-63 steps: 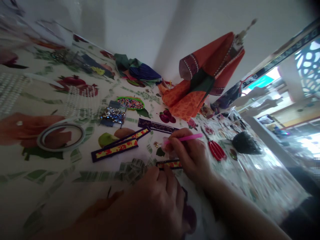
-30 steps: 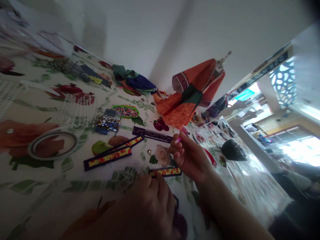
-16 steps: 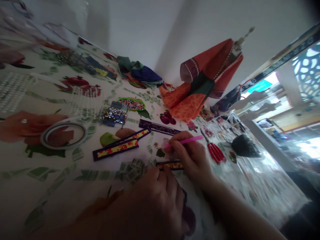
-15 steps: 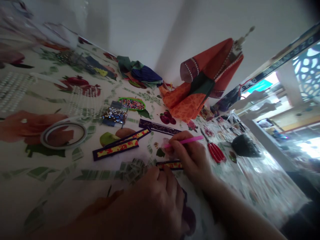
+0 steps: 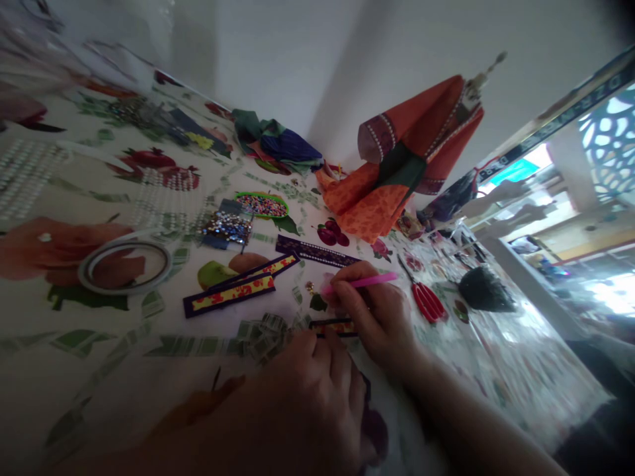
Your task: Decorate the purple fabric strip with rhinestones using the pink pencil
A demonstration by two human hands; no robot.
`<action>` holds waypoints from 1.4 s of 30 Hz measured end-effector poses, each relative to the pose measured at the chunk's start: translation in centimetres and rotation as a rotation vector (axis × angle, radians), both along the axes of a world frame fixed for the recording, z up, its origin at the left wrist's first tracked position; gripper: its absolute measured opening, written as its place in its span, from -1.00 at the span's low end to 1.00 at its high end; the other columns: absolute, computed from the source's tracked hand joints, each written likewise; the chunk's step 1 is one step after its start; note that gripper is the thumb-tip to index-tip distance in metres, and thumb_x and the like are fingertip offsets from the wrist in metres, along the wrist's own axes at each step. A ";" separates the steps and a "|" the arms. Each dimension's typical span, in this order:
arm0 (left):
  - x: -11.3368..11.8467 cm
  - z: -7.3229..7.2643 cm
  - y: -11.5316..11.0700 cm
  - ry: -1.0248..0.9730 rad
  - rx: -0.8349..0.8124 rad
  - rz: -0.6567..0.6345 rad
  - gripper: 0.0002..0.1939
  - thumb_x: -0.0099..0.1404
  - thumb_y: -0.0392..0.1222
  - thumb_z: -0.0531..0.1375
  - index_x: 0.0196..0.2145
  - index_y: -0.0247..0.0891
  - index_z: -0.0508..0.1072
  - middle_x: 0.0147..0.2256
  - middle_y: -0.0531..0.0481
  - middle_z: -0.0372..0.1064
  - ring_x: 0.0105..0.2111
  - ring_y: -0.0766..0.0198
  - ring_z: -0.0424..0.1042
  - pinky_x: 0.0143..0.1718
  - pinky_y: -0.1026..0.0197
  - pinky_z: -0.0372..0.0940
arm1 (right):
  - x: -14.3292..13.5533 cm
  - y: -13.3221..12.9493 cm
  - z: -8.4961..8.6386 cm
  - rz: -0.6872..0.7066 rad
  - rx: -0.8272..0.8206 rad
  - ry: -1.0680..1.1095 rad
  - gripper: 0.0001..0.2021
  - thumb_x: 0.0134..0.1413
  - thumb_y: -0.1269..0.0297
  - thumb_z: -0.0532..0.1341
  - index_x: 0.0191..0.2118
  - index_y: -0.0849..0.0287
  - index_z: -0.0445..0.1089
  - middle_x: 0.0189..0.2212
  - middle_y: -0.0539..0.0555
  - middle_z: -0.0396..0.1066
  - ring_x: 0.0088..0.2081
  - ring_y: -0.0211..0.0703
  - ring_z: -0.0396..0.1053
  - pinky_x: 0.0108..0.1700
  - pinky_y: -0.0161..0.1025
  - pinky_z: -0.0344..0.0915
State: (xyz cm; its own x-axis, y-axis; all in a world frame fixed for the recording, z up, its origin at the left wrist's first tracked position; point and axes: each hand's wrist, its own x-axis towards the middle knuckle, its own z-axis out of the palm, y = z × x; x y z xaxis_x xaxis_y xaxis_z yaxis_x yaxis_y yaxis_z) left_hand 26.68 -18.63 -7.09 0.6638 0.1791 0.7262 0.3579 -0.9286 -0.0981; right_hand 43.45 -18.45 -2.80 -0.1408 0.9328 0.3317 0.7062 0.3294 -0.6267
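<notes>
My right hand (image 5: 374, 311) pinches a pink stick (image 5: 372, 280), its left end over a small pale pink patch on the cloth. Lower down, my left hand (image 5: 317, 390) lies with curled fingers on a dark-edged strip with a yellow and red pattern (image 5: 333, 327); part of that strip is hidden under both hands. Tiny gold beads (image 5: 310, 287) sit left of the stick's tip. Two more yellow and red strips (image 5: 233, 295) lie to the left, partly overlapping. Behind the hands is a dark strip with white dots (image 5: 317, 252).
Red-handled scissors (image 5: 427, 303) lie right of my hands. A green tray of colourful beads (image 5: 262, 205), a packet of sequins (image 5: 227, 228), a roll of tape (image 5: 126, 264) and pearl strands (image 5: 166, 201) are to the left. Orange fabric (image 5: 377, 205) hangs behind.
My right hand and the pink stick have shifted slightly left and down. My left hand stays in nearly the same place.
</notes>
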 end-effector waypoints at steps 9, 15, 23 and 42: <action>-0.1 0.1 -0.1 0.013 0.022 0.006 -0.59 0.39 0.02 0.11 -0.41 -0.26 0.63 -0.39 -0.25 0.57 -0.48 0.00 0.35 -0.48 0.02 0.18 | -0.2 -0.1 0.1 -0.014 -0.008 0.021 -0.89 0.48 0.28 0.19 -0.16 0.09 0.43 -0.31 -0.09 0.47 -0.35 -0.34 0.46 -0.30 -0.39 0.36; 0.0 -0.1 0.0 -0.002 0.012 -0.001 -0.56 0.42 0.06 0.08 -0.43 -0.23 0.61 -0.44 -0.21 0.53 -0.50 0.00 0.33 -0.49 0.01 0.16 | -0.2 -0.1 0.1 -0.018 -0.002 -0.017 -0.90 0.48 0.28 0.19 -0.14 0.08 0.43 -0.30 -0.09 0.50 -0.35 -0.36 0.48 -0.31 -0.42 0.36; 0.2 -0.2 -0.1 -0.024 0.001 0.016 -0.54 0.44 0.06 0.07 -0.45 -0.21 0.59 -0.50 -0.16 0.48 -0.50 0.01 0.29 -0.47 0.01 0.14 | -0.4 -0.1 0.1 0.000 0.034 -0.064 -0.90 0.47 0.33 0.19 -0.15 0.11 0.43 -0.30 -0.08 0.49 -0.35 -0.36 0.46 -0.28 -0.44 0.38; -0.2 0.2 0.0 0.014 -0.004 -0.010 -0.65 0.39 -0.04 0.12 -0.43 -0.21 0.59 -0.48 -0.14 0.50 -0.49 0.03 0.33 -0.48 0.02 0.16 | -0.6 -0.3 0.2 -0.011 0.050 -0.063 -0.91 0.48 0.32 0.18 -0.13 0.11 0.41 -0.30 -0.06 0.51 -0.33 -0.33 0.51 -0.27 -0.40 0.40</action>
State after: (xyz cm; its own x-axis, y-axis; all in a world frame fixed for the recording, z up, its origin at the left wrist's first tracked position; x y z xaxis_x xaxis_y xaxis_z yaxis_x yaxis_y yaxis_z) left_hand 26.47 -18.63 -6.86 0.6758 0.1749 0.7160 0.3469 -0.9326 -0.0995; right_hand 42.89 -18.77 -2.57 -0.1525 0.9169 0.3688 0.7478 0.3510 -0.5635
